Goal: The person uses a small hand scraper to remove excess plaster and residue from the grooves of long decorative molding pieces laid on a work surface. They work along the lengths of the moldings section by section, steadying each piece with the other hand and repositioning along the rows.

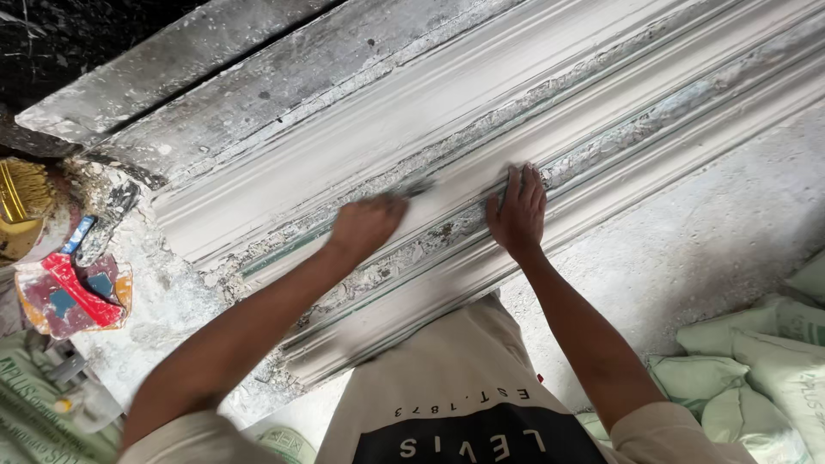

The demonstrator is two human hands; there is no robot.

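Here, long white plaster moulding (481, 146) runs diagonally from lower left to upper right of frame, ribbed profile with flaking greenish grooves. Left hand (368, 225), centre frame, fingers closed around small blurred tool (416, 187) (kind unclear, tip on groove). Right hand (517, 210) just right of it, fingers spread flat, palm pressed on moulding, gripping nothing. Red-handled scraper (73, 288) lies on dusty surface at left edge. Pale green sacks (760, 365) piled lower right.
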